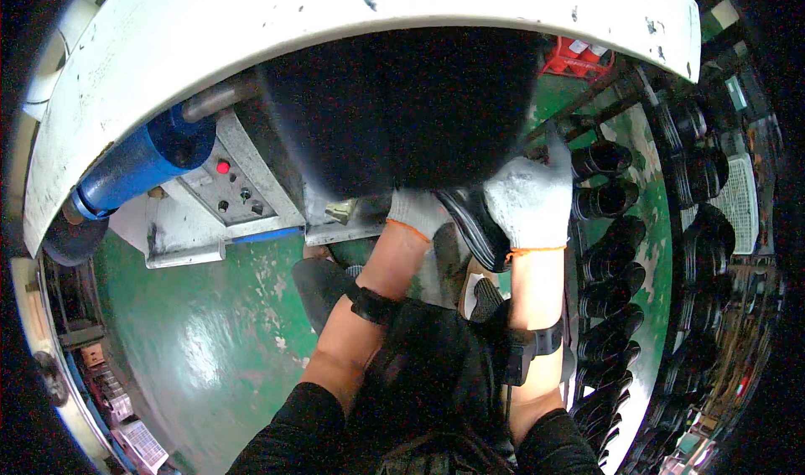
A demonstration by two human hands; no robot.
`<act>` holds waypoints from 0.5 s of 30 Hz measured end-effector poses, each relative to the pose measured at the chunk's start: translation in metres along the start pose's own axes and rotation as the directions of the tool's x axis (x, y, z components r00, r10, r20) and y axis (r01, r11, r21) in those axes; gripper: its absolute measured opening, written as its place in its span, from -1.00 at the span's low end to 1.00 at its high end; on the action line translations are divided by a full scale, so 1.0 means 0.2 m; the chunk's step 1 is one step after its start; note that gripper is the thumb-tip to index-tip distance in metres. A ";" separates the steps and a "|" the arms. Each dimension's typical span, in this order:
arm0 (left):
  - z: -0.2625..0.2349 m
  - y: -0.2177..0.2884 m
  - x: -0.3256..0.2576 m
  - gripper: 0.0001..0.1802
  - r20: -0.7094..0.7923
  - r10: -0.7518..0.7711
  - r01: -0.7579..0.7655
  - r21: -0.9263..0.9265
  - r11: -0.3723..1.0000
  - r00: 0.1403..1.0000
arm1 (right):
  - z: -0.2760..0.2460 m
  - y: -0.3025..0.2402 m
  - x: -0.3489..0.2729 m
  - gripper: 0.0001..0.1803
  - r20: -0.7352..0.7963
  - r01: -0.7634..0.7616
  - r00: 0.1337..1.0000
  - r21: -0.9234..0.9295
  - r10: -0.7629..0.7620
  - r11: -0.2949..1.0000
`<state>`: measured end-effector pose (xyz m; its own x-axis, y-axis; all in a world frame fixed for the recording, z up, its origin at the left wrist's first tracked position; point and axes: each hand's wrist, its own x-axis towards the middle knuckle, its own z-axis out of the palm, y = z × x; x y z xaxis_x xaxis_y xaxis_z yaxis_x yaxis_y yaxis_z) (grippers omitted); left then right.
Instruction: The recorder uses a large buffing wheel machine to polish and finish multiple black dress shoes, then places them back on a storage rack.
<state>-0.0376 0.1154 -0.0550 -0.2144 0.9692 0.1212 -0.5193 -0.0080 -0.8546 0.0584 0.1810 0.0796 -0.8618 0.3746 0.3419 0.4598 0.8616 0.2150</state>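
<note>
A glossy black shoe [472, 225] with a ridged sole edge is tilted between my two hands, its upper end hidden beneath a large, dark, blurred wheel [398, 110]. My left hand [419, 213], in a white knit glove with an orange cuff, is closed at the shoe's left side; the wheel covers its fingertips. On the other side, my right hand [528, 200], gloved the same way, is closed against the shoe. One finger points up beside the wheel and is smeared by motion.
A white machine hood [402, 1] arches over the wheel. At left are a blue cylinder [147, 160] and a control panel [239, 181] with a red button. Racks of black shoes [608, 249] stand close at right. A red crate [579, 58] sits on the green floor behind.
</note>
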 end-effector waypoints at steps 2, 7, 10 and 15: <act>0.02 0.06 -0.05 -0.46 0.071 0.188 -0.198 0.487 0.851 0.980 | -0.01 -0.03 0.02 -0.63 0.008 0.004 1.000 0.009 -0.004 1.000; 0.13 -0.06 -0.13 -0.45 0.242 0.593 -0.456 0.857 0.241 0.768 | -0.06 -0.06 0.04 -0.67 -0.148 0.021 0.989 0.221 0.012 0.975; 0.15 0.02 -0.20 -0.34 0.482 -0.020 -0.378 0.710 0.595 0.876 | -0.06 -0.16 0.03 -0.68 -0.286 0.031 0.946 0.545 0.151 0.838; 0.22 -0.21 -0.25 -0.42 0.275 0.608 -0.492 0.842 0.221 0.745 | -0.09 -0.26 -0.07 -0.85 -0.186 0.126 0.977 0.101 -0.106 0.987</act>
<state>-0.0418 0.0555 -0.0024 -0.7032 0.6490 -0.2903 -0.7060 -0.6859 0.1767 0.0506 0.1248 0.0808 -0.8507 0.2108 0.4816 0.3234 0.9321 0.1632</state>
